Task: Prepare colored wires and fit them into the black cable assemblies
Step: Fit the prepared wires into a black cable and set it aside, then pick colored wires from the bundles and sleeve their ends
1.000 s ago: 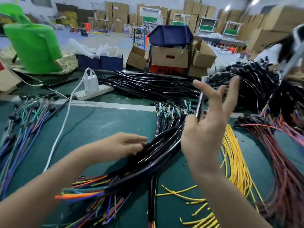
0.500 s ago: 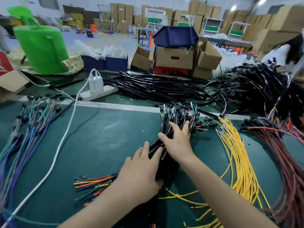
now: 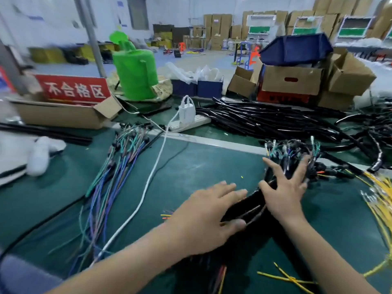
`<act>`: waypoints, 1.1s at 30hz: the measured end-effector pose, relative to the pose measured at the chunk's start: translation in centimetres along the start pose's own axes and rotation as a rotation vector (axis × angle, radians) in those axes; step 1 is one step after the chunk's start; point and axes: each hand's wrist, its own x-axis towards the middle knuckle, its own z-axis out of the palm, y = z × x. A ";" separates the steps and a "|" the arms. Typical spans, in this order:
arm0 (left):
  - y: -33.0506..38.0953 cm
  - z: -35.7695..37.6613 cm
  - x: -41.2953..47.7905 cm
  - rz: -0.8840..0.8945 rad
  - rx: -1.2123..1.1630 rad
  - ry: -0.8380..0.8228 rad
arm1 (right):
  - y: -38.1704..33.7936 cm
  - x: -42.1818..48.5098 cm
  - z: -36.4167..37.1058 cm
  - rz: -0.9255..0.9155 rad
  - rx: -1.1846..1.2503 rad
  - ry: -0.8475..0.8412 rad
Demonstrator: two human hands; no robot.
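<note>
A thick bundle of black cable assemblies [image 3: 252, 205] lies diagonally on the green mat, its connector ends with coloured leads [image 3: 290, 147] fanned out at the far side. My left hand [image 3: 207, 217] lies flat on the near part of the bundle, fingers straight. My right hand [image 3: 286, 187] presses on it further up, fingers spread over the connectors. Yellow wires [image 3: 379, 200] are heaped at the right. A loose sheaf of blue, green and purple wires [image 3: 110, 179] lies at the left.
A white cable [image 3: 148, 183] runs from a charger on a power strip [image 3: 188, 119]. More black cables [image 3: 265, 119] are piled behind. A cardboard box with a red sign [image 3: 72, 90], a green roll [image 3: 135, 75] and cartons [image 3: 292, 79] stand at the back.
The view has swung left, showing the red-sign box. Both hands stay flat on the black bundle; the right hand's fingers have spread wider over the connectors.
</note>
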 end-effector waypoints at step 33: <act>-17.9 -13.8 -3.3 -0.733 -0.619 0.869 | 0.0 -1.1 0.3 -0.117 0.084 0.141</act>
